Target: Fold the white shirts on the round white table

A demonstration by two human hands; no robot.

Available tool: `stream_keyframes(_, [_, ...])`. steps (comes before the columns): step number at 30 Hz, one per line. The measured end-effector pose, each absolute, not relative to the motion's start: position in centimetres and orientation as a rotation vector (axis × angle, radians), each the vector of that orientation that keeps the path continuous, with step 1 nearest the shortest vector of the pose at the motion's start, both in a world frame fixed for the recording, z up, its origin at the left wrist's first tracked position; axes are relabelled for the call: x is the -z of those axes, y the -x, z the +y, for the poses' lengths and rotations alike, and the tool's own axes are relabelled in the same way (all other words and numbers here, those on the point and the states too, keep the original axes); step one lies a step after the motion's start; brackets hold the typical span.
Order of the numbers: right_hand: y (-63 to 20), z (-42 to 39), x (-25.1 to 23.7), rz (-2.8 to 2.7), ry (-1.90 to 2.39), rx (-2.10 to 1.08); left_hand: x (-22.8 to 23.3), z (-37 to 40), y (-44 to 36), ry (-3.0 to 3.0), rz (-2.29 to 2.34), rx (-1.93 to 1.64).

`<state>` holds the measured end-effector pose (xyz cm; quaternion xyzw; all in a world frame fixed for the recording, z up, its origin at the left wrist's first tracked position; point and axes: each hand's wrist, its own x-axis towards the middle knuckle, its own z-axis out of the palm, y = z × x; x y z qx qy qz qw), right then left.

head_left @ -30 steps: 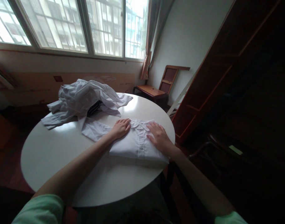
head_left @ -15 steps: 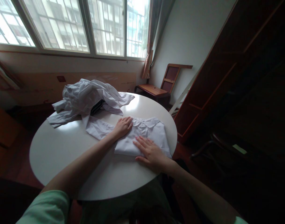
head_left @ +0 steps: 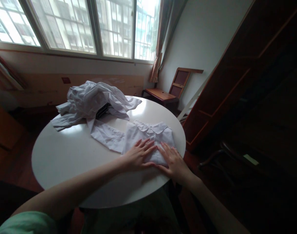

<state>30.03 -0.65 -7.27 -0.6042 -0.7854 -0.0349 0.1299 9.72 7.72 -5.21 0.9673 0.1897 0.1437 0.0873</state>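
A folded white collared shirt (head_left: 136, 133) lies on the round white table (head_left: 72, 159), its collar towards the window. My left hand (head_left: 140, 155) rests flat on the shirt's front, fingers spread. Beside it, my right hand (head_left: 174, 162) is also laid flat on the cloth, near the shirt's right side. The two thumbs come close together at the near edge; I cannot tell whether they touch. Left of the shirt, a strip of white cloth (head_left: 106, 135) stretches towards a crumpled heap of white clothes (head_left: 87, 99).
Something dark with pale stripes (head_left: 102, 110) shows under the heap. Behind the table stands a wooden chair (head_left: 163, 94) by the wall, below a curtain (head_left: 155, 71). A dark wooden panel (head_left: 211, 94) leans at the right. A barred window (head_left: 114, 29) fills the back.
My left hand has moved from the collar's left side down to the shirt's lower front, beside the right hand. My right hand has shifted slightly to the right. The heap stays put.
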Motion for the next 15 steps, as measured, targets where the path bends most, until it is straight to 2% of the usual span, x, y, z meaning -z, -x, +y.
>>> stream_keyframes(7, [-30.2, 0.4, 7.1, -2.271, 1.804, 0.066, 5.1, 9.3, -8.3, -2.853, 0.535, -0.347])
stream_keyframes(15, [-32.5, 6.4, 6.8, -2.112, 2.126, 0.137, 5.8, 15.6, -1.6, -2.832, 1.132, -0.375])
